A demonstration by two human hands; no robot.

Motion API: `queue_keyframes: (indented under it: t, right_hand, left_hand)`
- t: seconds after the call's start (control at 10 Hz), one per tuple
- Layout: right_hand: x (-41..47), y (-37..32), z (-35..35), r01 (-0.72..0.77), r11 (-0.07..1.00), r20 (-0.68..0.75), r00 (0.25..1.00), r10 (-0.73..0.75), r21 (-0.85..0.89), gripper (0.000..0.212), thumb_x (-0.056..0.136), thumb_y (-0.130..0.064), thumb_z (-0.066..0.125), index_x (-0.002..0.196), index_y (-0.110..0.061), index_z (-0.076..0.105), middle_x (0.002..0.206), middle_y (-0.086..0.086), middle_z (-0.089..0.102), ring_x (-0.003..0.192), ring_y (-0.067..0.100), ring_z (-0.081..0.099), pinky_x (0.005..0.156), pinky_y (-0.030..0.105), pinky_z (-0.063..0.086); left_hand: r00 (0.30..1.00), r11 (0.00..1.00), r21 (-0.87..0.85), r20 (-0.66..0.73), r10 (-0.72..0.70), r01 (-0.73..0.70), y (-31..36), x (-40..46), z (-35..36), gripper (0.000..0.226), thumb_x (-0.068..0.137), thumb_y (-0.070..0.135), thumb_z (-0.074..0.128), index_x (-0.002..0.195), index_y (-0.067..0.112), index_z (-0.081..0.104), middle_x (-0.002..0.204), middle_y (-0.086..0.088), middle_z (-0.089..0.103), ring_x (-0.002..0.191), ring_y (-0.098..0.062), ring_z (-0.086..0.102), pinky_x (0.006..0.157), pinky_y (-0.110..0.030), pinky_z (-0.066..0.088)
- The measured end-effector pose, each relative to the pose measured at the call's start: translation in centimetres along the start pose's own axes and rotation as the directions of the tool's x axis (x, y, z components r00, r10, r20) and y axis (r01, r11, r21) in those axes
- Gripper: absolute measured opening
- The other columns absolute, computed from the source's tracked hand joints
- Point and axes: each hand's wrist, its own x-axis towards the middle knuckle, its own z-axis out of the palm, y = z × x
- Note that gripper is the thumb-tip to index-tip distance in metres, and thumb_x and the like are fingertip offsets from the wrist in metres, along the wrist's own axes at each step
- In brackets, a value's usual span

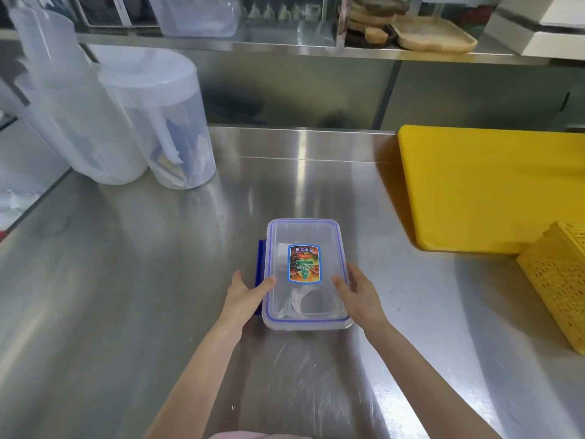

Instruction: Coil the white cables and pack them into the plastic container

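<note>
The white cables (302, 304), soft and light, lie coiled inside the plastic container (305, 274) near the worktop's (158, 280) front edge; its lid (316, 231) is on, left clip (260, 269) unlatched. Rigid, probably slippery walls; both hands (248, 291) (357, 291) rest relaxed, fingers straight, against its long sides

The container (305, 274) sits mid-bench (126, 280), lid (329, 232) on, cables (304, 304) coiled inside at its 6 o'clock end. The left hand (248, 291) lies at its 8 o'clock side, the right hand (356, 288) at 4. Two jugs (158, 122) stand at 10 o'clock, a board (490, 185) at 2, a basket (560, 280) at 3. A shelf (285, 49) runs behind at 12.
</note>
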Motion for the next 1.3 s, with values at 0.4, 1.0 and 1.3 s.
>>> queue_keyframes:
  t: [0.4,1.0,1.3]
  right_hand:
    - [0.1,0.2,-0.1,-0.010,1.000,0.011,1.000,0.010,-0.019,0.041,0.091,-0.026,0.051,0.131,-0.018,0.046,0.124,0.002,0.060,0.103,0.017,0.058,0.094,0.037,0.049]
    - [0.3,0.4,-0.3,0.014,0.998,0.016,1.000,-0.013,-0.056,0.041,0.091,-0.028,0.052,0.130,-0.018,0.046,0.126,0.003,0.060,0.104,0.017,0.059,0.090,0.035,0.050]
    - [1.8,-2.9,-2.2,0.187,0.861,0.072,0.982,-0.174,-0.472,0.057,0.086,-0.034,0.059,0.136,-0.019,0.038,0.142,0.007,0.044,0.125,0.022,0.044,0.099,0.040,0.041]
  left_hand:
    - [0.961,0.968,0.123,-0.147,0.236,-0.219,-0.5,-0.5,1.5,0.066,0.085,0.022,0.061,0.140,0.007,0.028,0.129,-0.009,0.055,0.117,-0.024,0.052,0.093,-0.030,0.040]
    - [0.923,0.908,0.228,-0.081,0.377,-0.351,0.1,-0.7,1.3,0.044,0.086,0.015,0.057,0.128,0.008,0.045,0.128,-0.011,0.052,0.103,-0.014,0.051,0.087,-0.026,0.040]
    - [0.861,0.673,0.586,0.090,0.500,-0.452,2.8,-0.3,0.6,0.061,0.091,0.027,0.047,0.144,0.013,0.019,0.152,-0.012,0.023,0.141,-0.028,0.021,0.115,-0.044,0.021]
